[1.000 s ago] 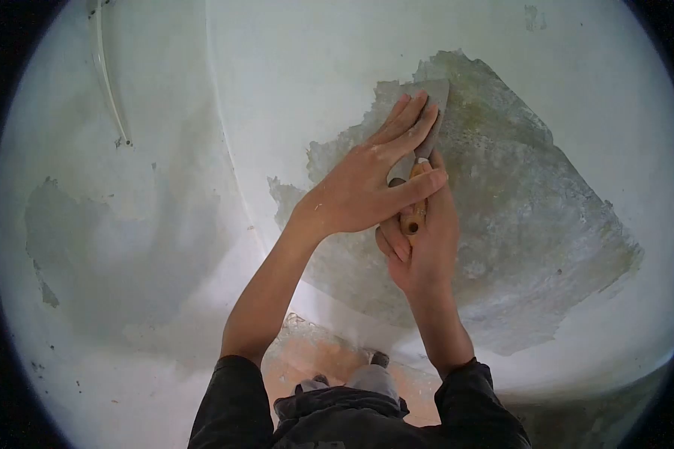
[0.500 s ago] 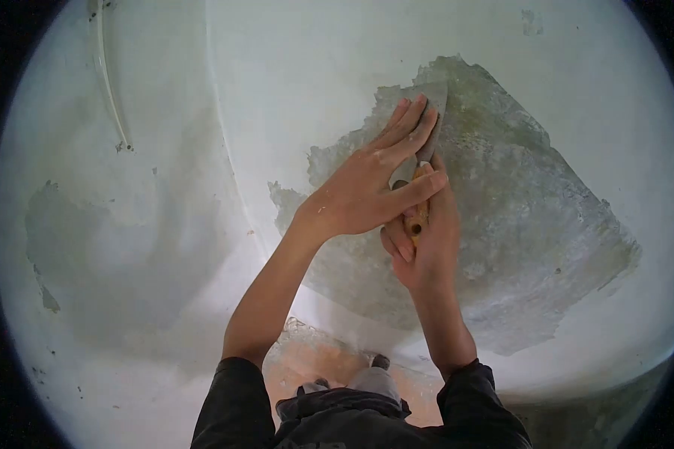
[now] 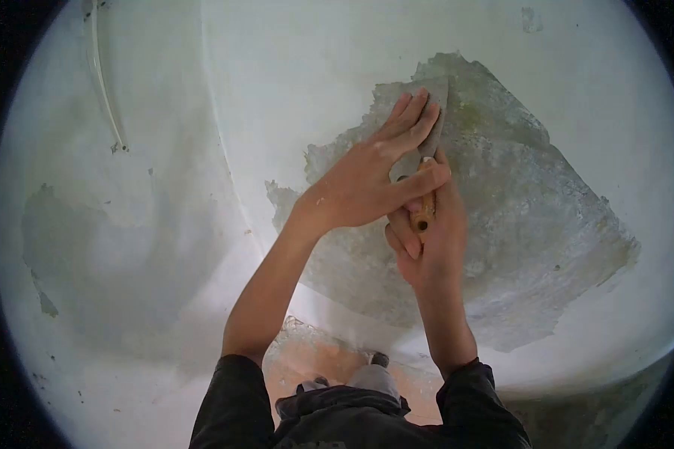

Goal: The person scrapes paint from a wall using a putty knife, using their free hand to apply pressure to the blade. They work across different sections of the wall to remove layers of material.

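Observation:
A putty knife (image 3: 441, 105) with a flat metal blade and a wooden handle lies against a rough grey patch (image 3: 517, 209) of exposed wall. My right hand (image 3: 443, 236) is wrapped round its handle, the hole at the handle's end facing me. Stretched flat over the blade, the fingers of my left hand (image 3: 363, 179) press on its left part. The left thumb crosses the top of the handle and touches my right hand. The blade's tip points up, close to the patch's upper left edge.
White coating on the wall (image 3: 292, 67) surrounds the patch with a ragged edge. To the left, past a vertical corner line, are a second grey patch (image 3: 112, 254) and a thin hanging cable (image 3: 103, 82). My feet stand on the reddish floor (image 3: 314, 359) below.
My right hand and the knife's handle have shifted slightly right and up, so the knife is angled a little differently. My left hand stays on the blade, moved slightly up.

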### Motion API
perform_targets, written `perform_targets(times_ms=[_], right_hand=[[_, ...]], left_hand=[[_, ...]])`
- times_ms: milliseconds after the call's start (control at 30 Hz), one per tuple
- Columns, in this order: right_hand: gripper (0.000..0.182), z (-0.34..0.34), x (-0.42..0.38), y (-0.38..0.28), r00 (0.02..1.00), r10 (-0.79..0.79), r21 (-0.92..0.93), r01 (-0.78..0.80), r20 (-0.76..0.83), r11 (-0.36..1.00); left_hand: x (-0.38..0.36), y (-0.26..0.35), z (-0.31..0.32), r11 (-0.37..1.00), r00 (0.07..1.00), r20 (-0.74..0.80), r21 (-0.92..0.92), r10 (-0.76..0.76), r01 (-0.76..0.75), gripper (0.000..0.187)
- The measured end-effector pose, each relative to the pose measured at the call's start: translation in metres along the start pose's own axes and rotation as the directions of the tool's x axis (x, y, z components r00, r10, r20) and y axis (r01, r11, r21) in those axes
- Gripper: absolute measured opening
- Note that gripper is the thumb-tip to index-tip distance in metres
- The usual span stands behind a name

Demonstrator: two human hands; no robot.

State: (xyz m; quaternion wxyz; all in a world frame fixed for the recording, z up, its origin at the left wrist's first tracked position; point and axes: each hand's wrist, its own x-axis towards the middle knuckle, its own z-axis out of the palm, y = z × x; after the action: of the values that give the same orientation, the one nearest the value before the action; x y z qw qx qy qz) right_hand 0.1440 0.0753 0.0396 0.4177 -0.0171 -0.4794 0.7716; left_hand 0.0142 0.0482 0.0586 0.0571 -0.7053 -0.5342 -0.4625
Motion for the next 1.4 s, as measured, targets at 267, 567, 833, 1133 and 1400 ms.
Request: perform_targets(times_ms=[267, 567, 833, 1133, 1400], right_hand=[[0.05, -0.014, -0.002, -0.007, 0.999, 0.05, 0.089, -0.05, 0.005, 0.995], [0.051, -0.009, -0.007, -0.009, 0.999, -0.007, 0.016, 0.006, 0.048, 1.0], [0.051, -0.008, -0.002, -0.008, 1.0, 0.013, 0.019, -0.013, 0.008, 1.0], [0.045, -0.001, 0.002, -0.008, 1.0, -0.019, -0.048, 0.02, 0.013, 0.999], [0.048, -0.009, 0.001, -0.013, 0.999, -0.022, -0.025, 0.023, 0.049, 0.999]], left_hand=[[0.004, 0.002, 0.006, 1.0, 1.0, 0.023, 0.0, 0.011, -0.011, 0.081], [0.003, 0.001, 0.009, 1.0, 0.999, 0.021, -0.008, 0.026, -0.026, 0.08], [0.006, -0.002, 0.004, 1.0, 1.0, 0.013, -0.002, 0.023, -0.023, 0.077], [0.007, 0.006, 0.001, 1.0, 1.0, -0.01, -0.03, 0.004, -0.005, 0.085], [0.007, 0.0, 0.009, 1.0, 0.999, -0.025, -0.001, 0.025, -0.025, 0.082]])
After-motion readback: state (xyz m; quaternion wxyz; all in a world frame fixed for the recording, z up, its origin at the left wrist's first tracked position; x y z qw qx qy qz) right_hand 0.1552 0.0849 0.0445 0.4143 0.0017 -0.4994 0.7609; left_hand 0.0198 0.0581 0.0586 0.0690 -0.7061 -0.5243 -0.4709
